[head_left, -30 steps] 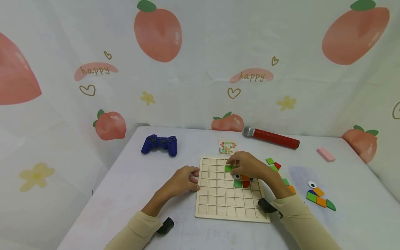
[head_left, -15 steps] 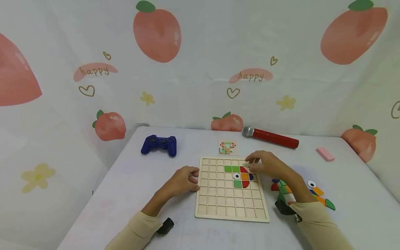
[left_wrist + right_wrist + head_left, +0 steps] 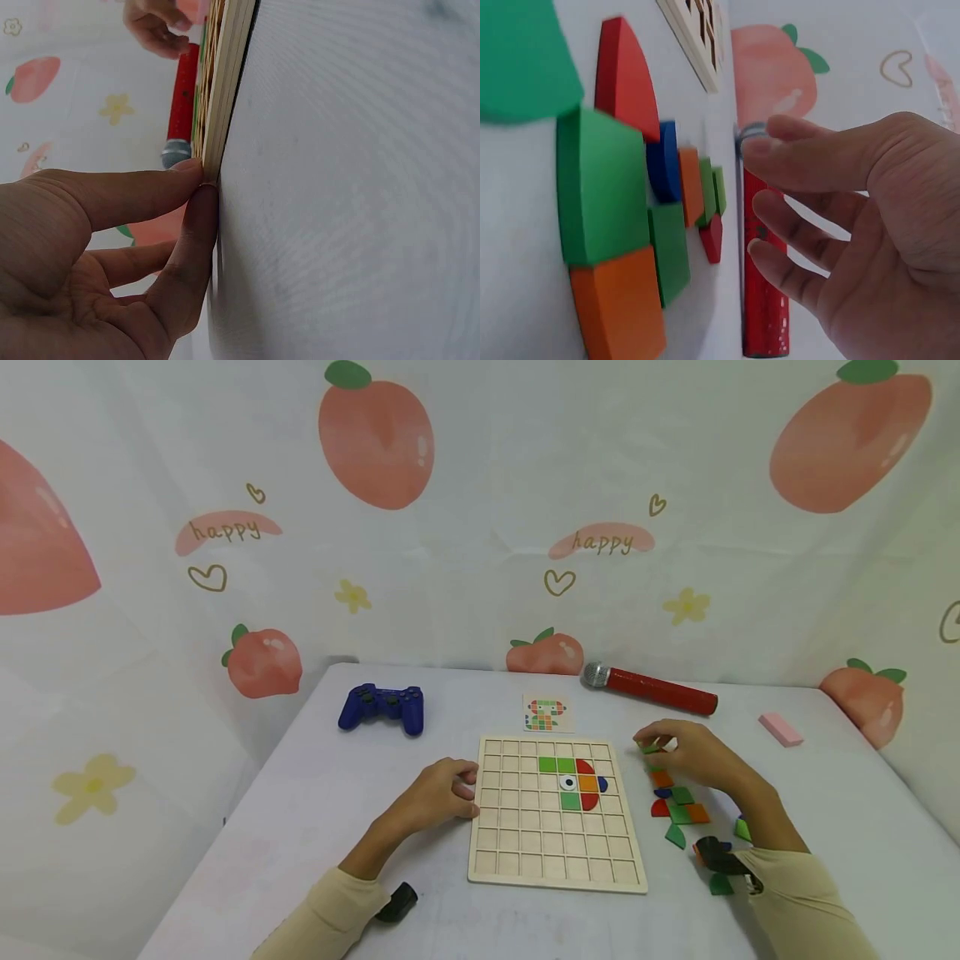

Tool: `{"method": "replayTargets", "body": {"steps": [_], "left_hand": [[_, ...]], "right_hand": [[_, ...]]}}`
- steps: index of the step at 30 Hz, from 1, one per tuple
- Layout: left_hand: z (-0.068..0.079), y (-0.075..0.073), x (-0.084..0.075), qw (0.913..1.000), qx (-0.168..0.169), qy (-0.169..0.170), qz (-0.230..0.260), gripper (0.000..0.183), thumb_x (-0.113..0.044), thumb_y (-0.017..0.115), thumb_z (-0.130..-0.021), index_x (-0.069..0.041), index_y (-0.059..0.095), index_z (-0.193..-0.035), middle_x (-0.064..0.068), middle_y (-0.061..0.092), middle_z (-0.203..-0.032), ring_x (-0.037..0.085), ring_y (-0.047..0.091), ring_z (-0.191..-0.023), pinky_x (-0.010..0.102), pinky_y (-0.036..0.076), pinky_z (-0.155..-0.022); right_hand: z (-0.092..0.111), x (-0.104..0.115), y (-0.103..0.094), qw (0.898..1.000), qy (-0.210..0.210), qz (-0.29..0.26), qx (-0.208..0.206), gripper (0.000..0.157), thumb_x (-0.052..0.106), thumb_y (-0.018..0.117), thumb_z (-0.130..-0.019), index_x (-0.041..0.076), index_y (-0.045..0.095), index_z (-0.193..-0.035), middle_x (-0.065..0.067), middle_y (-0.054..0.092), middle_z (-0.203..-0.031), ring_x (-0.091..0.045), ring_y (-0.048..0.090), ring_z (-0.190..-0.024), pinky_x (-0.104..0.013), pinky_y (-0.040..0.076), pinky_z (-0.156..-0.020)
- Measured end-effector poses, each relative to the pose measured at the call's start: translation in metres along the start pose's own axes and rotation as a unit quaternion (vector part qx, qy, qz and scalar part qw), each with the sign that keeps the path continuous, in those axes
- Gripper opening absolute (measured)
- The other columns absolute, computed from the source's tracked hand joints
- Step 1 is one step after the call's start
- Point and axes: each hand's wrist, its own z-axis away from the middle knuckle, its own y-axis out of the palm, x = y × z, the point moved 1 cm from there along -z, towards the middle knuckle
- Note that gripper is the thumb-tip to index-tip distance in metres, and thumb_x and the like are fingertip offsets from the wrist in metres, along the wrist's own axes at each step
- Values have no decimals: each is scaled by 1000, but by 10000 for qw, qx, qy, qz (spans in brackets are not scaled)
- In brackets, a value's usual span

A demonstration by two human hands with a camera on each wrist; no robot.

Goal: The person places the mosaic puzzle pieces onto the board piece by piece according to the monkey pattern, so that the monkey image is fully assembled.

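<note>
Grid board (image 3: 532, 841): against left hand (image 3: 431, 795), fingers apart; loose tiles (image 3: 679, 814): beneath and beside right hand (image 3: 688, 755), fingers likewise apart.

The head view is lit softly and evenly, faint shadows being cast on the table (image 3: 555, 927); outer peaches (image 3: 851, 443) are stretched. In the dimmer left wrist view, the left hand (image 3: 82, 300) is shaded; in the right, the nearest green piece (image 3: 525, 60) is blurred.
</note>
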Motion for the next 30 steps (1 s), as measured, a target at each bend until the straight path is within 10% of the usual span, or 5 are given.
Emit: {"method": "replayTargets", "body": {"steps": [30], "left_hand": [[0,0,1,10000,11,-17,51,70,0,88,-82,11,57,-144,12,65,-124,22,70,-106,36,61,-89]], "right_hand": [[4,-23,-7,9958,794,218,401,40,7,77,-89,5,74,-129,-19,70,-120,-35,61,-107,-53,59,-88]]}}
